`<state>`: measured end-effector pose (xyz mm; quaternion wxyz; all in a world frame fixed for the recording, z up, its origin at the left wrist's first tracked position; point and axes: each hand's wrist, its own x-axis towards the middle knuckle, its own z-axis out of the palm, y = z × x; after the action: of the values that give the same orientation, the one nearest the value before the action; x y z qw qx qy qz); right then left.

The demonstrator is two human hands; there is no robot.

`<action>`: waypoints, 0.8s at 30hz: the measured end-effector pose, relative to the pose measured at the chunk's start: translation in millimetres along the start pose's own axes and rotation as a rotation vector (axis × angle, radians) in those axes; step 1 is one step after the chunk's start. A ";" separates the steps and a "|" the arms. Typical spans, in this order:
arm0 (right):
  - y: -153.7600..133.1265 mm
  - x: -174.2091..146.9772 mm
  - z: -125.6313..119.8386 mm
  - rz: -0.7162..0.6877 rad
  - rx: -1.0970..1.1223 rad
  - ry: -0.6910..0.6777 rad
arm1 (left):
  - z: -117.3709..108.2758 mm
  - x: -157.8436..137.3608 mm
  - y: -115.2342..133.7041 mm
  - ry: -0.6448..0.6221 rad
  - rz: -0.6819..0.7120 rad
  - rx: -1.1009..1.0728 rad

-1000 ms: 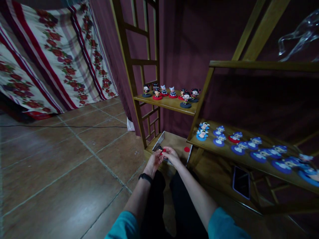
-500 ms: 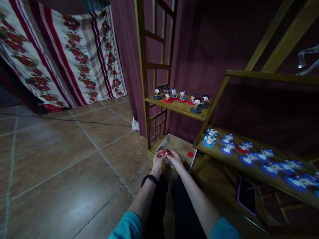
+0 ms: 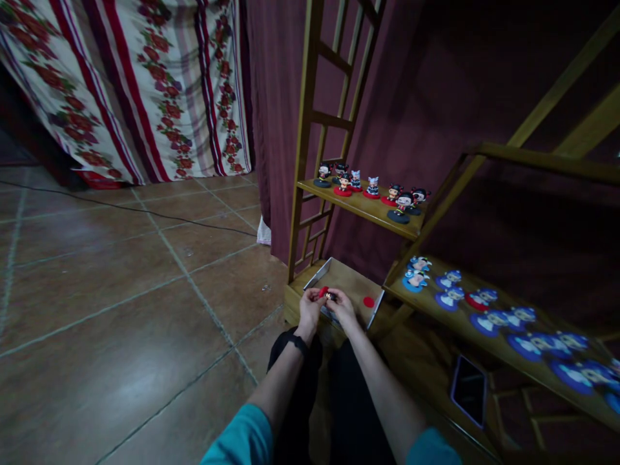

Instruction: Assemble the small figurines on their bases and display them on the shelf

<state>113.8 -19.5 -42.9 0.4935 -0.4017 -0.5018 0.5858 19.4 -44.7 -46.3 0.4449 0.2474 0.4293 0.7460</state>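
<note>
Both hands come together over a shallow white-edged box (image 3: pixel 346 274) on the lowest shelf. Between them is a small black-haired figurine (image 3: pixel 331 297), lying on its side, with a red round base at its left end. My left hand (image 3: pixel 310 311) is closed on the red base side, and my right hand (image 3: pixel 343 306) has its fingers closed at the head side. Fingers partly hide the toy. A loose red disc (image 3: pixel 369 301) lies in the box, right of my right hand.
Several figurines (image 3: pixel 372 187) on red and dark bases stand on the upper shelf (image 3: pixel 358 205). Blue-based figurines (image 3: pixel 449 298) line the slanting shelf at right, above a dark phone-like object (image 3: pixel 469 391). A wooden post (image 3: pixel 303 142) rises behind the box; a cable (image 3: pixel 145 212) crosses the tiled floor.
My hands have turned the figurine so its head now tips towards the right hand and the red base shows more at left. The view has swung a little.
</note>
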 end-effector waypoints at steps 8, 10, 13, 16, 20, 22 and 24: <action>-12.4 -6.3 4.4 -0.008 -0.005 -0.034 | -2.5 -1.2 1.7 -0.029 0.004 0.002; -17.3 -9.3 4.7 -0.006 -0.022 -0.042 | -3.0 -1.7 2.6 -0.034 0.014 0.001; -22.0 -12.5 4.6 -0.002 -0.023 -0.052 | -3.3 -2.0 3.1 -0.038 0.019 0.007; -22.9 -13.6 5.2 0.001 -0.001 -0.052 | -3.3 -1.8 2.7 -0.031 0.012 0.013; -19.9 -11.9 6.5 -0.024 0.024 -0.027 | -3.1 -1.0 1.9 -0.007 -0.004 0.018; -17.6 -10.5 6.4 -0.018 0.012 -0.013 | -3.1 -0.3 1.6 -0.007 -0.024 0.013; -15.2 -9.2 5.2 -0.001 -0.016 -0.007 | -3.1 0.4 1.3 -0.012 -0.054 0.008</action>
<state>113.1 -29.4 -27.2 0.4890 -0.4034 -0.5084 0.5828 16.3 -46.0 -46.8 0.4665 0.2420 0.4362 0.7305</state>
